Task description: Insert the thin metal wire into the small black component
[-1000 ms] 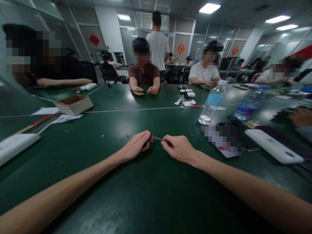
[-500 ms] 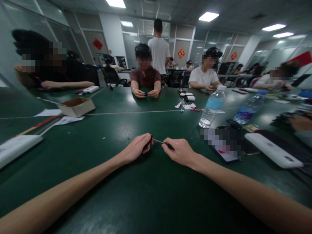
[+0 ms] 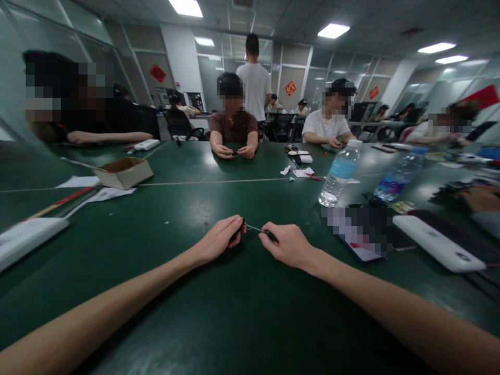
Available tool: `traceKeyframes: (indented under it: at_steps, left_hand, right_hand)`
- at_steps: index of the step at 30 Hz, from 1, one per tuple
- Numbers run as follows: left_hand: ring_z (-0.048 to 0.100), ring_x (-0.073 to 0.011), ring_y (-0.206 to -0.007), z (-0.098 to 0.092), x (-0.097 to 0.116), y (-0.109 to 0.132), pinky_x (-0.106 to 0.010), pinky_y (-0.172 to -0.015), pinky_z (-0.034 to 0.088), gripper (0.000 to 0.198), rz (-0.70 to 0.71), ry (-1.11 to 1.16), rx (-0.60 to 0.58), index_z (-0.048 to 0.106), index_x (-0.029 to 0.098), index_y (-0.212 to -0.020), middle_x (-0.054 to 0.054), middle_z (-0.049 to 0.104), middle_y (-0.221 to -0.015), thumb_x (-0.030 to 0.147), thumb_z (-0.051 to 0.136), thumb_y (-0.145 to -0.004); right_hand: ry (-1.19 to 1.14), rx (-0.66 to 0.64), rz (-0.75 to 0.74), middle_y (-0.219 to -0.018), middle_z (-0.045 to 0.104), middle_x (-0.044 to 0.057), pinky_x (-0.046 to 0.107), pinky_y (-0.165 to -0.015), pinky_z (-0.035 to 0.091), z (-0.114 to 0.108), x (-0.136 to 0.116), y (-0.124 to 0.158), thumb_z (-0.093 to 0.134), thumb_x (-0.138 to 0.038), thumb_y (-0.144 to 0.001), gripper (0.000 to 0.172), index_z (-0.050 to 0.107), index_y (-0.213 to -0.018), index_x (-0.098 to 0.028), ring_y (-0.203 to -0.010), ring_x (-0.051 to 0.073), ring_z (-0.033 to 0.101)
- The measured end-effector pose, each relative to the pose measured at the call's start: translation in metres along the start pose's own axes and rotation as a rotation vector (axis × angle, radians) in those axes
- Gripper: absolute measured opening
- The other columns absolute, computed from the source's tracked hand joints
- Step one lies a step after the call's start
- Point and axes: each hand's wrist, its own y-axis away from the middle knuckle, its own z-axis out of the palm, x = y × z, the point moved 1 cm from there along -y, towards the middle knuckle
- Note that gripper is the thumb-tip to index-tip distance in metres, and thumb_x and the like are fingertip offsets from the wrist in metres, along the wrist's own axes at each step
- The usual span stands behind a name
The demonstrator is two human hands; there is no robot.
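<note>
- Now, just below the middle of the frame, the left hand (image 3: 219, 240) is pinching its fingertips together on a small dark piece (image 3: 239, 229) — too small to tell what it is.
- The right hand (image 3: 289, 245), just to the right of it, is clamping thumb and forefinger on the dark handle end of a thin tool (image 3: 255, 228). The tool's slim metal shaft is bridging the gap between the two hands and meeting the small dark piece.
- Both hands are sitting low at the dark green table (image 3: 234, 312), with the forearms running in from the lower corners. Whether they are touching the surface I cannot tell.
- To the upper right of the hands a clear water bottle (image 3: 339, 174) is standing upright, and a second bottle (image 3: 396, 179) is showing further right.
- A white flat device (image 3: 437, 242) is lying toward the right edge — well apart from the right hand.
- At the upper left an open cardboard box (image 3: 124, 172) is sitting on the table.
- Across the table, at top centre, a person in a brown shirt (image 3: 233, 125) is handling something small with both hands.
</note>
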Motion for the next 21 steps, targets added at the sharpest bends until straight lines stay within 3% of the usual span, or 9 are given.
traceKeyframes:
  at_steps: [21]
  left_hand:
    - [0.044, -0.0123, -0.05, 0.0028, -0.0037, -0.0003, -0.025, -0.056, 0.038, 0.043, 0.045, -0.129, 0.042, 0.054, 0.017, -0.089, 0.004, 0.047, -0.055, 0.048, 0.026, -0.098]
  right_hand:
    - [0.02, -0.013, 0.014, -0.072, 0.062, 0.001, 0.024, -0.06, 0.036, -0.0009, -0.0006, 0.0002, 0.044, -0.037, -0.098, 0.027, 0.062, -0.099, -0.017, -0.06, 0.011, 0.055]
